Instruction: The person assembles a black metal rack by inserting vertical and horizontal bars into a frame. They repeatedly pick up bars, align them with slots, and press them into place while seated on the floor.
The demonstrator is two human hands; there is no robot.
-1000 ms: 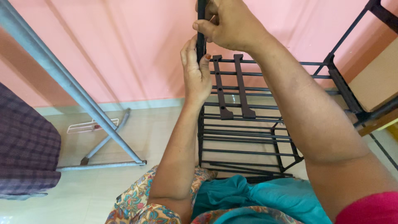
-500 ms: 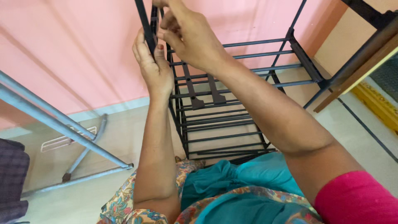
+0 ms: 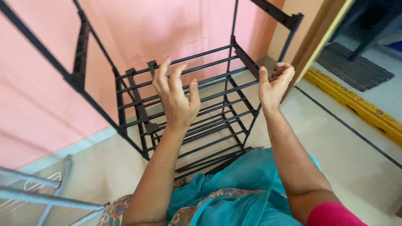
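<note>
Head view: a pink wall backs a pale tiled floor, with a doorway mat beyond a yellow threshold. A black metal rack stands against the wall, its tiers of bars bare. The left hand is raised before the rack, fingers spread and gripping nothing. The right hand, fingers loosely curled and empty, is close by the rack's side rail. A grey metal frame stands at lower left.

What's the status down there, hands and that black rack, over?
Left hand open, holding nothing. Right hand half-curled, empty. Black rack stands on the floor against the pink wall, untouched. Nothing between hands and rack.
</note>
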